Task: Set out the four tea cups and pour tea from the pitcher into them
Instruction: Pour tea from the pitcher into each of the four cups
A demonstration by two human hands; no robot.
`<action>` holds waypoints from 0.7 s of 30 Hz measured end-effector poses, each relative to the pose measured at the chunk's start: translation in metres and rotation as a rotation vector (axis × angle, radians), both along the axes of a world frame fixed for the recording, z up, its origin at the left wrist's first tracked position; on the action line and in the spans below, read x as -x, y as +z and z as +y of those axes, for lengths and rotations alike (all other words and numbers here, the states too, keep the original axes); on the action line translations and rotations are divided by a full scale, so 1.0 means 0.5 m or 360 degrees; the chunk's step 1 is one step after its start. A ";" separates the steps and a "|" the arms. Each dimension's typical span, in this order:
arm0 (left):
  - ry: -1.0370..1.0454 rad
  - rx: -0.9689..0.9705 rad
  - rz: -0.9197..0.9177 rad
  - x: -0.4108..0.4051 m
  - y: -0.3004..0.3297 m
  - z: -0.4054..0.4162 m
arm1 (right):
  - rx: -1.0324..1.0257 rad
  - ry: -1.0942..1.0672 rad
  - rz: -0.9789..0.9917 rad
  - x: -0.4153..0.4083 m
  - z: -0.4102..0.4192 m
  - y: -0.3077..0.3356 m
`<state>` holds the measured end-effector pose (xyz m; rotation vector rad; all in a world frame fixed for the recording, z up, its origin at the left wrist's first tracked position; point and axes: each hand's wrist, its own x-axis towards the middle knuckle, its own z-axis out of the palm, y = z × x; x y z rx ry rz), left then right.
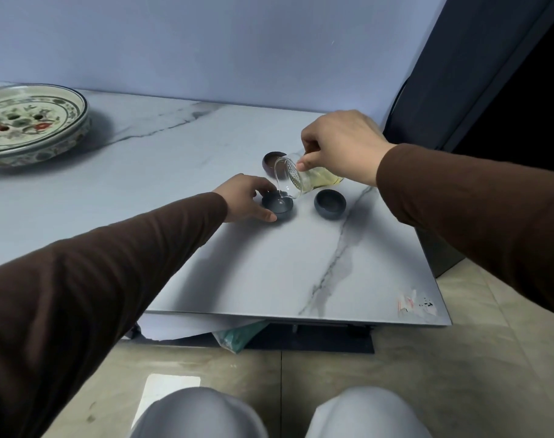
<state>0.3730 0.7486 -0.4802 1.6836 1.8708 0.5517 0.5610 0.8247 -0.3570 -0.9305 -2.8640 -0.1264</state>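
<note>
My right hand (342,143) grips a clear glass pitcher (296,180) of pale yellow tea, tipped far to the left. A thin stream runs from its lip into a dark grey cup (277,206). My left hand (245,197) curls around that cup's left side, thumb and fingers touching its wall. A second dark grey cup (329,203) stands to the right, apart from both hands. Behind the pitcher's mouth a brown cup (271,161) shows in part. Only three cups are visible.
A large painted ceramic tea tray (32,121) with drain holes sits at the far left of the marble table (174,172). The table's front edge is close to my knees. A dark panel stands at the right, past the table.
</note>
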 end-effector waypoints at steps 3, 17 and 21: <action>-0.0007 0.0007 0.0015 0.001 0.000 0.002 | -0.0051 0.0026 -0.0022 0.007 -0.004 0.007; -0.0022 0.0026 0.0057 0.003 0.003 0.010 | -0.0140 0.0048 -0.0076 0.015 -0.013 0.029; -0.0028 0.0032 0.0058 0.003 0.005 0.011 | -0.0151 0.0040 -0.0095 0.014 -0.016 0.035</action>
